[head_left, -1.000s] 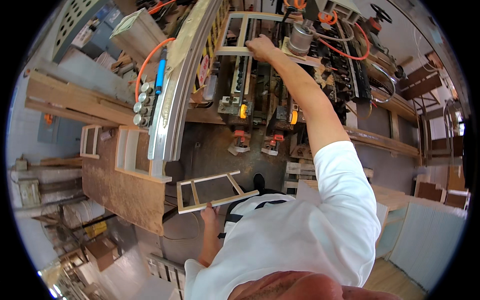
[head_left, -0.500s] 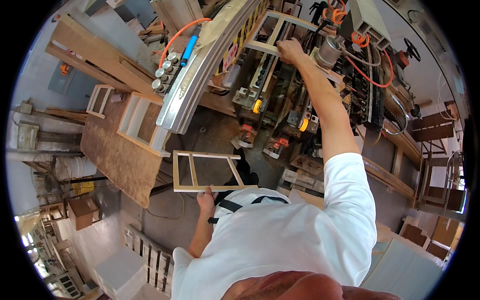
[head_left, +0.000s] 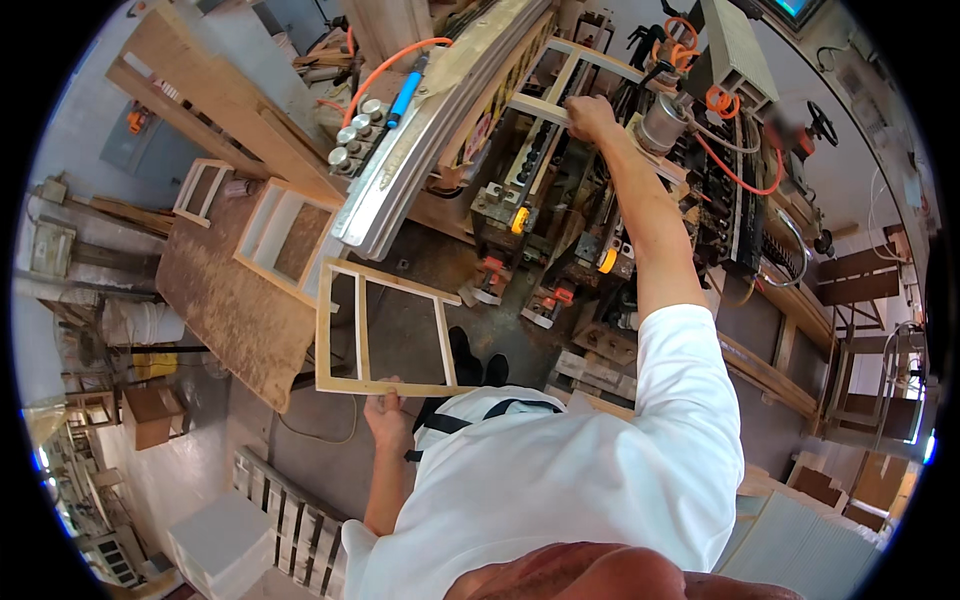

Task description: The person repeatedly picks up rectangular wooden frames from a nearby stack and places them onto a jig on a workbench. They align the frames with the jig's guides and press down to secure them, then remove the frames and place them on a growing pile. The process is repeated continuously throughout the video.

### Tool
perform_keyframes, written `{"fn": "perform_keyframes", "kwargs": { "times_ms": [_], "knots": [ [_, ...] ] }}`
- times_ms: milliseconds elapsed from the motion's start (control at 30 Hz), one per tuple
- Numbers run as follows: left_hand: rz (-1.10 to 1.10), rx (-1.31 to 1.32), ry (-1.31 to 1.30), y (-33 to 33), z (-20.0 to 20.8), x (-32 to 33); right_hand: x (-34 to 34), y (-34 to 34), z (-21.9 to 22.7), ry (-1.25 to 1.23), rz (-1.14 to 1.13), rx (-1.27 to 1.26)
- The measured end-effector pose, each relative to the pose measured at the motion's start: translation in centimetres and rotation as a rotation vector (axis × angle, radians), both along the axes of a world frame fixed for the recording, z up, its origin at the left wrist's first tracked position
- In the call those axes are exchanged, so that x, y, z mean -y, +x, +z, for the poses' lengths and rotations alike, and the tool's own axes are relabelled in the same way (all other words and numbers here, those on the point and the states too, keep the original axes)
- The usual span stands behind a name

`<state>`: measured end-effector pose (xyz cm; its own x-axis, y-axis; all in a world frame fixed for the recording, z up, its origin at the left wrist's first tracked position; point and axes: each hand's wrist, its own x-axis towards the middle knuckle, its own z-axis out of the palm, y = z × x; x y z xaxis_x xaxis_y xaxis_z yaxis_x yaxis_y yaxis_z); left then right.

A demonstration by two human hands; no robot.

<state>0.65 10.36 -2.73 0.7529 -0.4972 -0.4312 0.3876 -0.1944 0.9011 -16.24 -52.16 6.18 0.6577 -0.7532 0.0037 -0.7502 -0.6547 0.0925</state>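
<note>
My left hand [head_left: 387, 415] grips the near rail of a light wooden frame [head_left: 362, 320] with two crosspieces, held in the air beside my waist. The fingers are wrapped round the rail's edge. My right arm stretches far forward over a machine [head_left: 560, 190] with metal rails and clamps. There my right hand [head_left: 592, 116] closes round the near corner of a second wooden frame [head_left: 541, 107], which lies across the machine bed. Part of that frame's right side is hidden behind the hand and the machine's parts.
A brown board table [head_left: 225, 300] on the left bears a white-sided wooden frame [head_left: 262, 245]. A long metal beam [head_left: 400, 150] with a blue tool [head_left: 405, 98] slants beside the machine. Orange air hoses [head_left: 752, 170] hang at the right. A slatted pallet [head_left: 290, 515] lies lower left.
The frame in my left hand has swung left and tilted up, nearer the camera. My right hand stays at the corner of the far frame. The whole view has shifted slightly.
</note>
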Motion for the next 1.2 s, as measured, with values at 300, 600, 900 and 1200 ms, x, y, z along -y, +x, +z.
{"fn": "perform_keyframes", "kwargs": {
  "times_ms": [300,600,900,1200],
  "knots": [
    [0.140,0.249,-0.154,11.7,4.1,-5.9,-1.2,0.4,1.0,0.068,-0.172,0.023],
    [0.074,0.147,-0.288,33.8,-0.6,-5.4,-14.3,2.7,3.6,0.019,-0.156,0.909],
    [-0.008,-0.130,-0.321,49.3,-7.7,6.9,-37.6,2.1,-10.3,0.320,-0.418,0.944],
    [-0.671,0.955,0.724,46.6,-2.7,11.3,-61.0,-7.9,-25.7,0.581,-1.045,0.635]
  ]
}}
